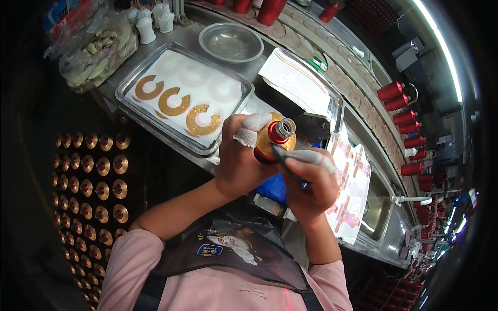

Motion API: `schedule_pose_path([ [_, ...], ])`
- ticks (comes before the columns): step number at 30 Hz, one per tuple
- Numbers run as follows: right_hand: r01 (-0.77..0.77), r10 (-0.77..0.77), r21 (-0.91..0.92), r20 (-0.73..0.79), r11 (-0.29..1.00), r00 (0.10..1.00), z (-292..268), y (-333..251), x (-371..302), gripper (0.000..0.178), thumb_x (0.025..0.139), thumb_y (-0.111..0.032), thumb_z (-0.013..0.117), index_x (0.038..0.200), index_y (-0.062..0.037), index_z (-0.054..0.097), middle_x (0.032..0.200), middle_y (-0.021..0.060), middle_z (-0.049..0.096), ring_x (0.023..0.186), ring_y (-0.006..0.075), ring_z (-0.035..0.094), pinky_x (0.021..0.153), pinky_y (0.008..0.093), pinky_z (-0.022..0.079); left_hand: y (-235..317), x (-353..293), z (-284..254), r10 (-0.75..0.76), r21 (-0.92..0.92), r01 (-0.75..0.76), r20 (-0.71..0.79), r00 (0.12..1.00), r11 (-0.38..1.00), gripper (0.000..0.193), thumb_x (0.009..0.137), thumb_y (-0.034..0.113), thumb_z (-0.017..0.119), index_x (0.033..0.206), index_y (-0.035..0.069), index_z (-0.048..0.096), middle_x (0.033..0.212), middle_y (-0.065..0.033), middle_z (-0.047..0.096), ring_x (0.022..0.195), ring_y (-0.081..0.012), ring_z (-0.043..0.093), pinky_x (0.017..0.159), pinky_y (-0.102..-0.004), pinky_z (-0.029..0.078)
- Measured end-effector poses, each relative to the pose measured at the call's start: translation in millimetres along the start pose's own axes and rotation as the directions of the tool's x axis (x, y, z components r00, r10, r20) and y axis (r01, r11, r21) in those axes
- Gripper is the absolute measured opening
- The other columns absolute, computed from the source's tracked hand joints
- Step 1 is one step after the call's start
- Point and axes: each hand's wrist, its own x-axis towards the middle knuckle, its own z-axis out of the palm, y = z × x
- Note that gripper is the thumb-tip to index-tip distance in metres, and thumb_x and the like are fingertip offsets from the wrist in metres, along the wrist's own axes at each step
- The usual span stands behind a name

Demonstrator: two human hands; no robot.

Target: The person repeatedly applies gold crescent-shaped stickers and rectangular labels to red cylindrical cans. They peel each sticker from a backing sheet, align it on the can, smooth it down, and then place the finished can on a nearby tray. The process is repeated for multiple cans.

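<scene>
My left hand (pixel 233 158) is closed round a red bottle with a gold shoulder (pixel 265 139). The bottle tilts so that its bare threaded neck (pixel 285 127) points up and to the right. White covers wrap fingertips on both hands. In my right hand (pixel 316 181) is a thin dark tool (pixel 286 165), whose tip meets the gold shoulder just below the red collar. Its exact kind cannot be made out. To the left, several gold C-shaped decals (pixel 203 121) lie on a white sheet in a metal tray (pixel 136 68).
A metal bowl (pixel 231 43) stands behind the tray, and a plastic bag of green pods (pixel 98 52) lies far left. Printed decal sheets (pixel 348 186) lie at right, before a sink with a white tap (pixel 412 200). Rows of gold-topped bottles (pixel 102 166) stand low left. Red bottles (pixel 390 91) line the conveyor.
</scene>
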Motion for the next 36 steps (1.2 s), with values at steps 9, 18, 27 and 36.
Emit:
schedule_pose_path([
  [9, 0.051, -0.079, 0.152, 0.188, 0.987, 0.979, 1, -13, 6, 0.031, 0.072, 0.011, 0.081, 0.097, -0.0035, 0.069, 0.092, 0.0121, 0.073, 0.081, 0.03, 0.068, 0.071, 0.0356, 0.054, -8, -15, 9, 0.02, 0.026, -0.019, -0.022, 1.0, 0.999, 0.092, 0.066, 0.038, 0.094, 0.139, 0.008, 0.047, 0.132, -0.0175, 0.049, 0.12, -0.0358, 0.051, 0.101, -0.0467, 0.043],
  [18, -0.021, 0.021, -0.033, -0.004, 0.999, 1.0, -1, 0, 2, 0.031, 0.072, 0.011, 0.083, 0.095, -0.0045, 0.07, 0.09, 0.0127, 0.071, 0.08, 0.0279, 0.067, 0.069, 0.0339, 0.053, -23, 27, -30, -0.052, -0.341, 0.297, 0.574, 0.817, 0.892, 0.084, 0.068, 0.021, 0.089, 0.141, 0.008, 0.05, 0.144, -0.0229, 0.046, 0.128, -0.041, 0.052, 0.107, -0.0452, 0.045],
  [27, -0.032, 0.03, -0.05, -0.038, 0.998, 0.999, 6, -6, -4, 0.032, 0.071, 0.01, 0.084, 0.095, -0.0055, 0.07, 0.089, 0.0122, 0.071, 0.08, 0.0289, 0.068, 0.069, 0.0348, 0.053, -13, 10, -18, -0.047, -0.353, 0.188, 0.372, 0.927, 0.916, 0.078, 0.067, 0.022, 0.09, 0.134, 0.008, 0.053, 0.136, -0.019, 0.05, 0.12, -0.0394, 0.057, 0.1, -0.0447, 0.049],
  [36, -0.046, 0.044, -0.052, -0.038, 0.998, 0.998, 10, -9, -7, 0.035, 0.069, 0.011, 0.083, 0.096, -0.0068, 0.07, 0.089, 0.0121, 0.071, 0.081, 0.0293, 0.068, 0.071, 0.0351, 0.054, -11, -4, -12, -0.125, -0.365, 0.237, 0.304, 0.945, 0.9, 0.081, 0.067, 0.02, 0.089, 0.136, 0.006, 0.05, 0.132, -0.0197, 0.05, 0.115, -0.0414, 0.057, 0.097, -0.0475, 0.05],
])
